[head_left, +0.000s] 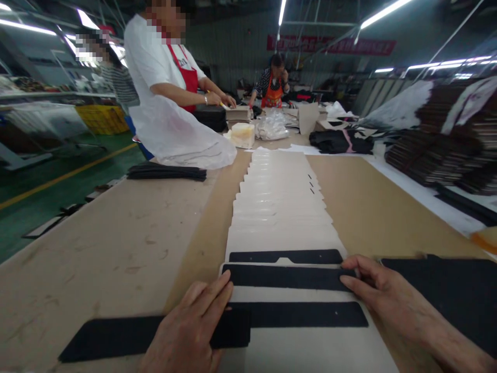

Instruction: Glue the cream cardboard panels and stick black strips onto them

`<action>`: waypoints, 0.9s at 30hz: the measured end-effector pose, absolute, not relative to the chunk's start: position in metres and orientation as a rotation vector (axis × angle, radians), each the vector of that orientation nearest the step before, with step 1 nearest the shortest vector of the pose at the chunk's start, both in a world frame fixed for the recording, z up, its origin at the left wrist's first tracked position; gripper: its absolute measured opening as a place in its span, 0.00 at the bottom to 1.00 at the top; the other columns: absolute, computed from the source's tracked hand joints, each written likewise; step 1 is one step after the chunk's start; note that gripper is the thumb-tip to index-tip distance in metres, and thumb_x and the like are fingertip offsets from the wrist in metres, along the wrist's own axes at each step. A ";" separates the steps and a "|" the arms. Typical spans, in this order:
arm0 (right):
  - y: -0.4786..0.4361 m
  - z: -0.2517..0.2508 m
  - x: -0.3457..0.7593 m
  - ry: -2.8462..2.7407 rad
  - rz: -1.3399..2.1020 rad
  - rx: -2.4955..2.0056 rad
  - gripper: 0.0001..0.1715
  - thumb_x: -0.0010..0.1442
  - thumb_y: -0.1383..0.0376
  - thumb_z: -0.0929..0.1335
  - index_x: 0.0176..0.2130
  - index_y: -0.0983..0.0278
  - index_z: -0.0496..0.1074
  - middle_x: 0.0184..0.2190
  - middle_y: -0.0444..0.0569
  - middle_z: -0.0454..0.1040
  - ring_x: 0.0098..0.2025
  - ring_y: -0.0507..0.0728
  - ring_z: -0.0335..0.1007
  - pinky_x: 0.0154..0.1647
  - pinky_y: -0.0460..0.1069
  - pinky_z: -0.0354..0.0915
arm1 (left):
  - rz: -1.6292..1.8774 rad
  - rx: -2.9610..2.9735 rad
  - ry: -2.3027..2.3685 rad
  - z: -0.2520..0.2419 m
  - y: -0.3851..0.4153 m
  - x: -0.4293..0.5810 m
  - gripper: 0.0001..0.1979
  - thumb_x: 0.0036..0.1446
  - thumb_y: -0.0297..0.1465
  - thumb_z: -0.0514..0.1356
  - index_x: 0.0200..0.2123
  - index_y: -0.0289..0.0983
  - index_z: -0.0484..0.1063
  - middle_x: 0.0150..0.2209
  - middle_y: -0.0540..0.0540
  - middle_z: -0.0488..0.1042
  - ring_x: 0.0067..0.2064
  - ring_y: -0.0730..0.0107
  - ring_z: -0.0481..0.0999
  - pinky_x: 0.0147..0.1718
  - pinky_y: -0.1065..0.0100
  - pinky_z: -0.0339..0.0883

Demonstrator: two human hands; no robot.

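Observation:
A black strip [287, 277] lies across a pale card panel near the front of an overlapping row of panels [277, 207]. My right hand [375, 285] pinches its right end between thumb and fingers. At the strip's left end rest the fingertips of my left hand [194, 324]. That same hand is closed around another black strip or thin stack of strips [112, 336], which sticks out on both sides of it; the palm hides the middle. One black strip [310, 314] lies on the nearest panel, and another, notched one [256, 256] lies just beyond.
Brown paper [357, 197] covers the table. Black sheets [450, 295] lie at the right, a pile of black pieces [166, 172] at the left. Past the row stand a yellowish block [243, 134] and clear plastic [272, 124]. Co-workers [171, 77] work at the far end.

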State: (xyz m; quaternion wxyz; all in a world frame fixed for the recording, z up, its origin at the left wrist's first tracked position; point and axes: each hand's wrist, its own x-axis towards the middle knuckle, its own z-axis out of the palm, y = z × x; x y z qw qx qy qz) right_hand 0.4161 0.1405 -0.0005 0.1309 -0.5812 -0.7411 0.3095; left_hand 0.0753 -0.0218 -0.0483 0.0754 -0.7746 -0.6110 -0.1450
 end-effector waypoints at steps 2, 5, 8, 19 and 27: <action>0.138 -0.001 0.417 -2.124 0.939 -1.710 0.17 0.58 0.49 0.64 0.41 0.57 0.70 0.25 0.42 0.71 0.28 0.56 0.69 0.30 0.49 0.65 | -0.421 -2.331 -1.801 -0.050 -0.021 0.072 0.41 0.41 0.22 0.55 0.64 0.37 0.61 0.67 0.44 0.61 0.56 0.52 0.68 0.53 0.55 0.71; 0.135 -0.003 0.417 -2.077 0.921 -1.753 0.19 0.57 0.49 0.64 0.43 0.57 0.67 0.25 0.42 0.69 0.29 0.57 0.69 0.32 0.51 0.65 | -0.408 -2.329 -1.753 -0.051 -0.019 0.068 0.43 0.40 0.22 0.55 0.64 0.38 0.60 0.67 0.45 0.61 0.56 0.52 0.69 0.52 0.56 0.72; 0.135 -0.004 0.414 -2.053 0.900 -1.762 0.19 0.56 0.50 0.63 0.43 0.57 0.66 0.25 0.42 0.69 0.29 0.57 0.70 0.34 0.52 0.65 | -0.421 -2.331 -1.701 -0.052 -0.019 0.067 0.43 0.40 0.22 0.55 0.64 0.38 0.60 0.67 0.46 0.61 0.55 0.53 0.70 0.52 0.57 0.72; 0.117 0.001 0.417 -2.018 0.728 -1.674 0.15 0.57 0.53 0.65 0.42 0.57 0.69 0.24 0.42 0.72 0.25 0.55 0.71 0.28 0.49 0.66 | -0.432 -2.363 -1.577 -0.062 -0.017 0.052 0.45 0.41 0.24 0.56 0.68 0.39 0.56 0.66 0.46 0.63 0.53 0.55 0.74 0.48 0.61 0.75; 0.100 -0.022 0.430 -2.020 0.517 -1.467 0.11 0.61 0.54 0.68 0.42 0.56 0.72 0.25 0.38 0.73 0.25 0.50 0.73 0.25 0.42 0.68 | -0.402 -2.375 -1.528 -0.064 -0.016 0.047 0.44 0.43 0.27 0.56 0.68 0.38 0.55 0.66 0.45 0.63 0.53 0.56 0.75 0.46 0.64 0.75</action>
